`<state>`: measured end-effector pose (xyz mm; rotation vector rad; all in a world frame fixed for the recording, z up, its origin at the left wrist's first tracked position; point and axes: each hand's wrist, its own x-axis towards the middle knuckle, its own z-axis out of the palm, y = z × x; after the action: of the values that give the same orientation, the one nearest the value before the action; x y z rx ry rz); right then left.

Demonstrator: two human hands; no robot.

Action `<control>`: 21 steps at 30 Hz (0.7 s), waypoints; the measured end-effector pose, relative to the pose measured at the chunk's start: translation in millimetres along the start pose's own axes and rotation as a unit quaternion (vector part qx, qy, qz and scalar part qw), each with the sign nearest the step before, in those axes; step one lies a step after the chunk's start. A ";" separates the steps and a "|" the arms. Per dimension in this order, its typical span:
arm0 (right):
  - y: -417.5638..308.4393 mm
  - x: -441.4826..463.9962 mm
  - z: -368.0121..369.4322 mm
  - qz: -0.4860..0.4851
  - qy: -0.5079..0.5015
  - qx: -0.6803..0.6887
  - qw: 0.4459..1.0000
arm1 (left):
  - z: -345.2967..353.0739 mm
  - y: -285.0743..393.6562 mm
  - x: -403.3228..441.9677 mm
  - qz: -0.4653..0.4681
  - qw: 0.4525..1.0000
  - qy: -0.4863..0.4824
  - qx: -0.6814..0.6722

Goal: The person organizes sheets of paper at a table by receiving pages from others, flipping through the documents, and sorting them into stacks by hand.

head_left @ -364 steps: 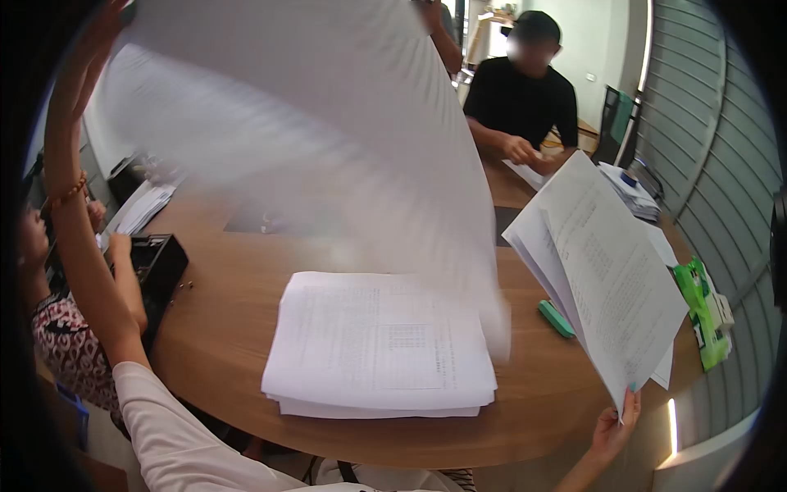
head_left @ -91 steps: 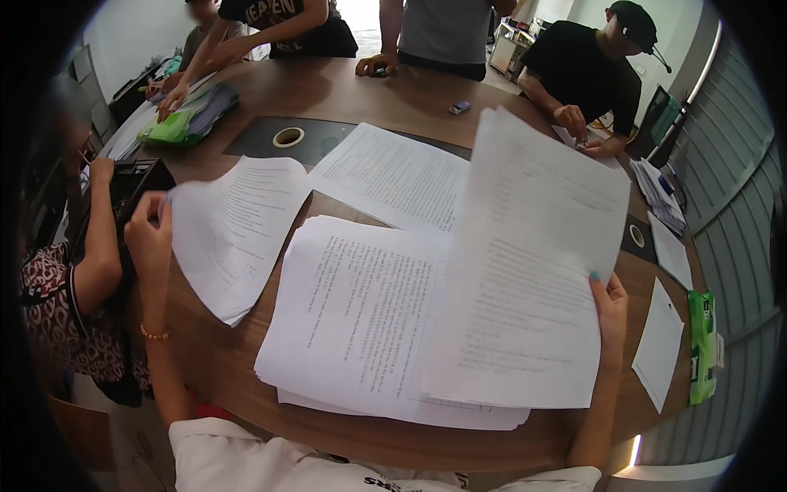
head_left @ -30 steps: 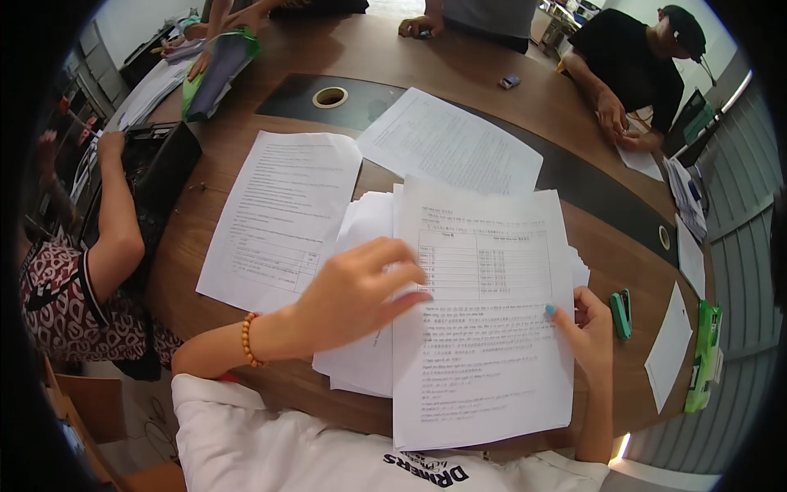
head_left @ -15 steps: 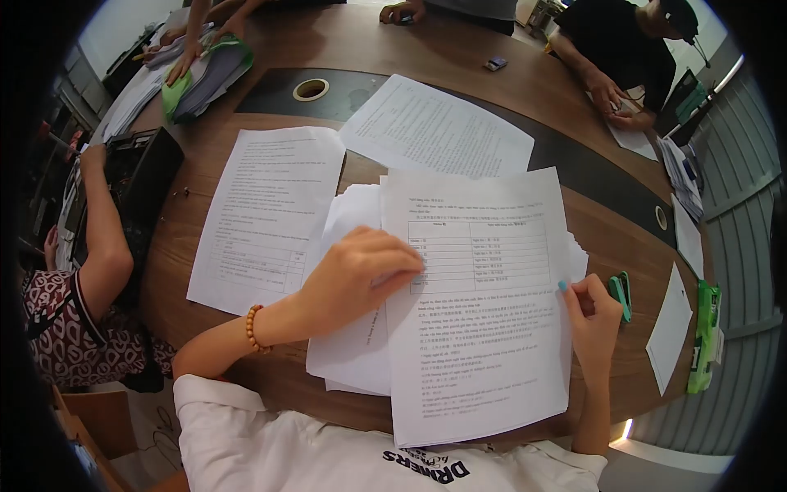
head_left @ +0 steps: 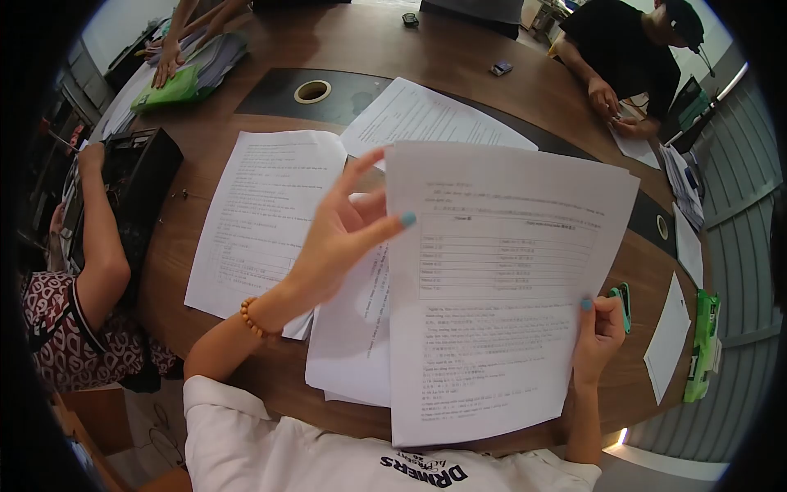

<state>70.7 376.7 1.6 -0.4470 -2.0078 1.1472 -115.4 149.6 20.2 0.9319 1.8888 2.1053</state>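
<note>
A stack of printed sheets [head_left: 492,361] stands raised in front of me, its top page showing a table between lines of text. My right hand [head_left: 598,336] pinches the right edge of these sheets, thumb on the front. My left hand [head_left: 340,225] is at their upper left edge with fingers spread; its thumb overlaps the front page, and the index finger reaches toward the top corner. Whether the left fingertips touch the paper I cannot tell. More printed pages [head_left: 348,344] lie partly hidden beneath the raised stack.
To the left lies a printed sheet [head_left: 254,197], with another sheet [head_left: 426,119] beyond. A green stapler [head_left: 625,305] is beside my right hand. A green package [head_left: 702,344] sits at the right edge. Tape roll [head_left: 312,92], black box [head_left: 135,180]; other people work around the table.
The sheets have risen and fanned toward the upper right. My left hand has moved up from the page to its upper left edge and spread. Across the table, the green folder has been laid flatter.
</note>
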 end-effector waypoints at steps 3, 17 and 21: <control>5.8 0.1 -3.8 0.016 -0.003 0.042 0.999 | 5.6 9.5 -14.8 -0.283 0.924 -0.069 -0.247; -5.1 110.2 41.9 0.089 -0.218 0.087 0.968 | 6.0 -10.2 -26.3 -0.136 0.986 -0.094 -0.025; 0.7 108.0 43.0 0.109 -0.202 0.083 0.970 | 6.8 -9.4 -25.2 -0.165 0.979 -0.089 -0.076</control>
<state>-31.7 419.5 36.2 -0.3780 -2.2197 1.6375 -94.4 144.3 2.9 0.6933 1.6366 1.8725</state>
